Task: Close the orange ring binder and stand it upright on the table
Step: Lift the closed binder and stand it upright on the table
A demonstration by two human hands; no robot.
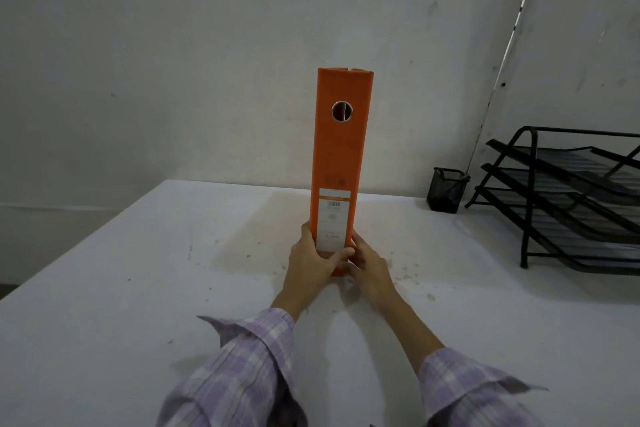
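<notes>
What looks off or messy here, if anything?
The orange binder stands closed and straight, held low by the left hand and right hand. Only the white table looks odd: dark scuffs and specks around the binder's base.

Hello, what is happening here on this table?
A person is standing an orange ring binder on a white table. The binder is closed and upright, its spine facing the camera. The left hand and the right hand both grip it near the bottom, one on each side. A black mesh pen cup and a black letter tray rack stand apart at the right.
</notes>
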